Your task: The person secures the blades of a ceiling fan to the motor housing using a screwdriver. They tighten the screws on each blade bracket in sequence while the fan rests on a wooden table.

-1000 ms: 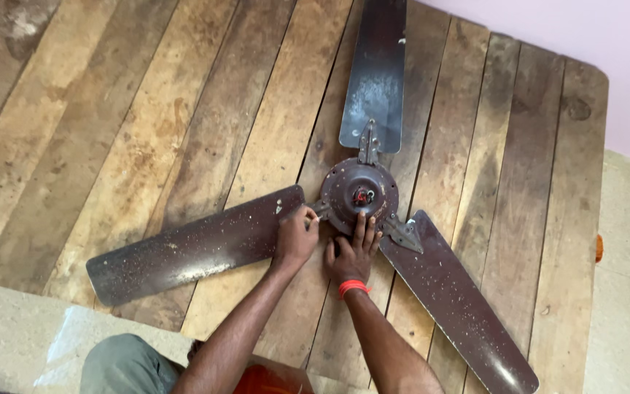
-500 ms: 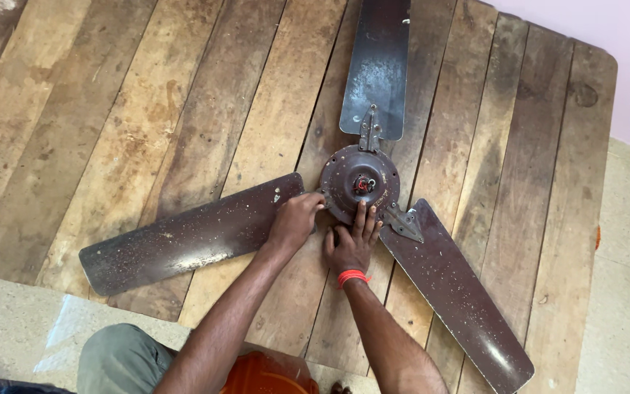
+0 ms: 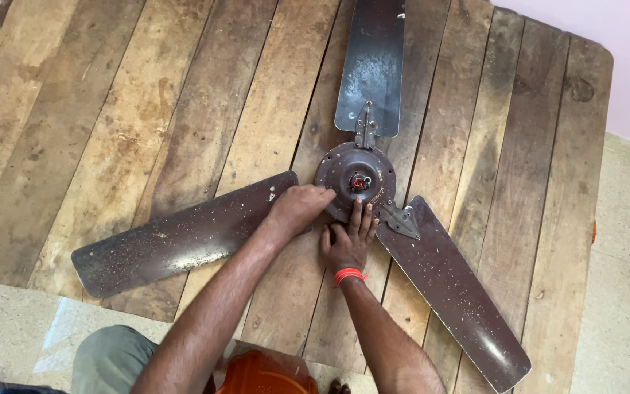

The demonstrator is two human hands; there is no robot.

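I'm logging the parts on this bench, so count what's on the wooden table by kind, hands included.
Fan blades: 3 (upper, left, lower right)
Fan motor hub: 1
Hands on the hub: 2 (left, right)
Red wristband: 1
Total: 7

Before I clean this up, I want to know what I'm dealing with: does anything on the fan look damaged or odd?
Yes. All three brown blades, such as the left blade, are speckled with pale spots and grime, and red wires poke from the hub centre.
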